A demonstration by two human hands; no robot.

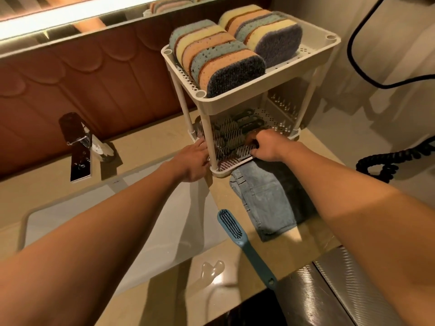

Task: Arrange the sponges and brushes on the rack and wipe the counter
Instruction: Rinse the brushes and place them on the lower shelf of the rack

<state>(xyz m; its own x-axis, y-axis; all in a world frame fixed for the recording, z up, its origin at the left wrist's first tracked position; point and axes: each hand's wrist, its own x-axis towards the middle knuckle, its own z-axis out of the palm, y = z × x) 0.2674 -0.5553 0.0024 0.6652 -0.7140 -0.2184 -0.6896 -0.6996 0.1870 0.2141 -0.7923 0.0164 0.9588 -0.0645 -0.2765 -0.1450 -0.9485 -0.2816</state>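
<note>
On the rack's lower shelf (273,117), right hand (269,145) fingers (255,152) seemingly grip a brush (231,137).

Bathroom — sink (77,201), chrome faucet (80,147), mirror (117,17) above stone counter (146,142)

A two-tier white rack (235,102) stands at upper centre of the frame on the tabletop (150,142). Its upper tier holds two rows of sponges (211,55) set on edge. Dark brushes (233,130) lie on the lower tier. The left hand (193,161) touches the lower tier's left edge. The right hand (268,147) curls its fingers round one of the dark brushes. Below the rack lie a folded blue cloth (266,201) and a blue brush (231,225), bristles up.
</note>
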